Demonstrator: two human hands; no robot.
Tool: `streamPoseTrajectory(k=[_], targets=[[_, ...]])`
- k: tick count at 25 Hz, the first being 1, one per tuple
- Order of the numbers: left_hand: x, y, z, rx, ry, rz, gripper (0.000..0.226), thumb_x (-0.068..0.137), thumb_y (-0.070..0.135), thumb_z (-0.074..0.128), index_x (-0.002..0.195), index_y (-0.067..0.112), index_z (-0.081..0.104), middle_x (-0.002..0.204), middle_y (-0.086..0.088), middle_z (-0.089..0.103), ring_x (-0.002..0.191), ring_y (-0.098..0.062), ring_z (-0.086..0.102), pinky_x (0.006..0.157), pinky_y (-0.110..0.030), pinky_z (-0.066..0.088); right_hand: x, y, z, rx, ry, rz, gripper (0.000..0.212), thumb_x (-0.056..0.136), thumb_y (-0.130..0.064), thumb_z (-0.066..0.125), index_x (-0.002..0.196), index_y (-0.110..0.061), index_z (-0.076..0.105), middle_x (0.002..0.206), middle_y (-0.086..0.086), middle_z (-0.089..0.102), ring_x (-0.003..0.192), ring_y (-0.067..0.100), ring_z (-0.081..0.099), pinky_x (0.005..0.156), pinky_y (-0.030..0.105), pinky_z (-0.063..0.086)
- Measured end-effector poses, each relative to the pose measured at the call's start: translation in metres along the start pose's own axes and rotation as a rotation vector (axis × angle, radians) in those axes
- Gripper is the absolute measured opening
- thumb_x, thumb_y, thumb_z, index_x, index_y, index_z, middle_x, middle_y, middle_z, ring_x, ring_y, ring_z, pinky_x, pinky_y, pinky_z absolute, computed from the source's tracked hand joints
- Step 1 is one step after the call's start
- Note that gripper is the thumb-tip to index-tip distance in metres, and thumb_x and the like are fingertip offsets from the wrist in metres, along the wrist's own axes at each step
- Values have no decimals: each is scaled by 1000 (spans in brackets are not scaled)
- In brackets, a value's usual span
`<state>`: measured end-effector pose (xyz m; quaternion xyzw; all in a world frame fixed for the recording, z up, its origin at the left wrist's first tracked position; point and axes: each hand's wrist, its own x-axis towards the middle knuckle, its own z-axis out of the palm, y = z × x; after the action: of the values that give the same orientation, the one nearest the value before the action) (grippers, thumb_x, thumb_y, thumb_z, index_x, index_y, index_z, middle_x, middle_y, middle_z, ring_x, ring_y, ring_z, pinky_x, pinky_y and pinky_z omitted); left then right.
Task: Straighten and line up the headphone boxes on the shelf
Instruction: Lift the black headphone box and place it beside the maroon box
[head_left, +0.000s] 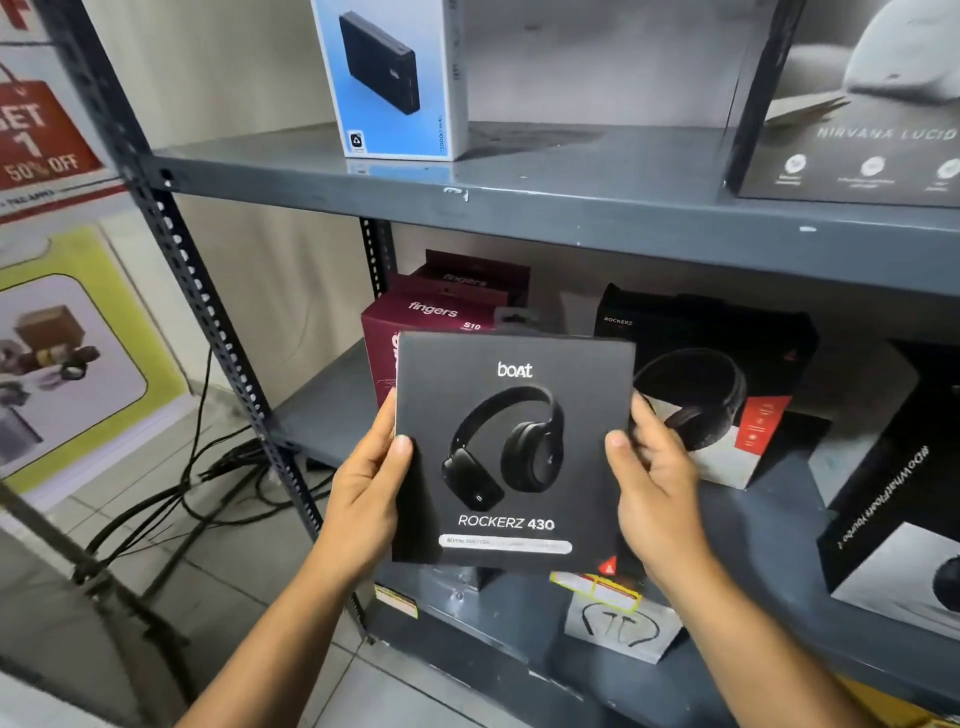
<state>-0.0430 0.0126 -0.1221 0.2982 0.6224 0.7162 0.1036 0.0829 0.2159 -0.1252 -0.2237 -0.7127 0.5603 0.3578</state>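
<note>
We grip the boAt Rockerz 430 box (511, 452) upright in both hands, left hand (366, 486) and right hand (652, 480) clasping its side edges, in front of the middle shelf (322, 410); its slot lies just beyond, between the maroon Fingers box (415, 317) and the tilted Rockerz box (722, 384).

Single head-worn view: you look forward and slightly down, close to the grey metal shelf (519, 208), whose tiers slant across the frame from left to right. Your left hand (363, 483) and right hand (654, 478) reach in from the bottom edge, near the lens.
</note>
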Motion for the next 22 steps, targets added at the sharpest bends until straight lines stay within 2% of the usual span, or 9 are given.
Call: streamPoseTrajectory(k=[2,4,7,10,12,15,17,19,22], targets=[[7,-17,-11,1,6,0,60,98,-5,36,150,24,26,155,2,40,143,-12,36,119,-40,25,6,16,21,27,-68,74,55,83,-30,55,134,-47,46,136,-5,57,122,7,56,110,40,42],[11,-36,-21,-13,48,-57,73,94,-11,37,150,33,22,155,-2,39,143,-17,36,119,-46,25,9,26,42,30,-113,175,66,89,-8,55,147,-30,31,143,-8,49,126,-2,47,108,21,36],[21,-56,-34,-52,84,-147,89,78,-13,39,147,41,25,156,1,37,141,-17,38,117,-50,29,18,42,71,-22,-111,258,75,90,2,50,153,-22,17,158,9,30,136,12,34,109,26,27],[30,-56,-32,-50,93,-153,92,73,-26,30,146,29,34,143,-4,50,109,-11,57,85,-25,52,25,47,81,-56,-91,249,77,88,2,50,152,-25,17,157,4,31,129,2,29,109,26,27],[40,-55,-31,-53,114,-146,88,72,-27,31,145,22,34,136,-4,52,100,-3,59,74,-15,51,26,48,87,-57,-73,240,78,87,0,51,152,-26,17,152,-3,34,123,-5,34,107,24,28],[34,-71,-30,11,180,-156,82,71,3,49,148,21,25,144,1,45,125,-3,48,101,-23,42,17,43,82,-36,-119,204,79,89,-4,55,150,-34,16,144,-14,30,127,-6,35,109,24,28],[10,-94,-25,130,353,-385,96,61,38,60,148,21,25,152,-7,39,138,-19,39,113,-36,31,8,44,67,-56,-90,164,78,87,-11,58,142,-48,18,147,-16,30,135,1,34,110,25,27],[-27,-122,-1,257,312,-576,87,45,53,63,129,35,52,140,-20,52,127,-34,52,109,-43,36,-1,50,28,-101,55,113,70,82,-20,60,132,-56,25,147,-14,38,134,1,40,106,19,30],[-75,-112,75,357,-70,-513,37,47,48,67,83,43,64,102,-13,75,77,-29,68,80,-28,48,-20,59,-58,-139,455,39,55,77,-22,61,116,-58,47,125,-6,59,119,9,57,101,21,42]])
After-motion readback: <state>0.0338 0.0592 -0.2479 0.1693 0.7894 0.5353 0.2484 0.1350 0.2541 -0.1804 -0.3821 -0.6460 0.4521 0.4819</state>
